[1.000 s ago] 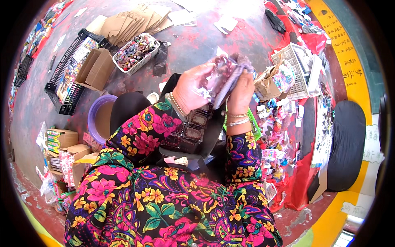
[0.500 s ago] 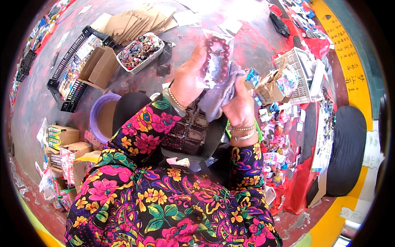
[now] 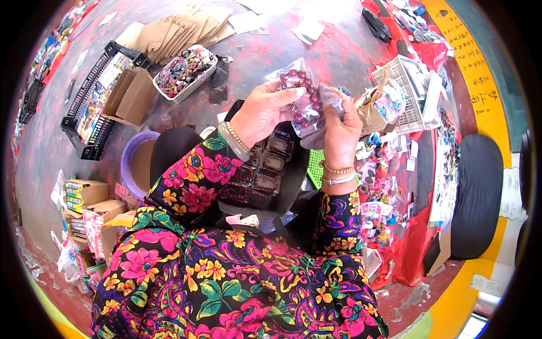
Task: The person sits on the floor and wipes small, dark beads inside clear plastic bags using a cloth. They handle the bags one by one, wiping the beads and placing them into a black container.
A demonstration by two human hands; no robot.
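A dark red bead bracelet (image 3: 311, 100) lies inside a clear plastic bag (image 3: 287, 69), held up over my lap. My left hand (image 3: 261, 114) pinches the bag's left side, its thumb lying across the front. My right hand (image 3: 342, 129) is closed on a greyish-purple cloth (image 3: 331, 100), which presses against the bag's right side. Below the hands, a dark tray (image 3: 293, 198) rests at my lap, filled with several flat clear packets (image 3: 265, 182) of dark contents. My hands hide part of the cloth and the bag's lower end.
Ahead on the left are a white basket (image 3: 179, 97) of small bands, an open cardboard box (image 3: 133, 96) and a black crate (image 3: 84, 148). A purple basin (image 3: 129, 169) sits by my left knee. Rightward lie a white crate (image 3: 407, 116), small packets (image 3: 389, 175) and a black stool (image 3: 480, 198).
Both hands have come down slightly with the bag, which now tilts. The cloth has moved up along the bag's right side, and the bracelet has bunched together.
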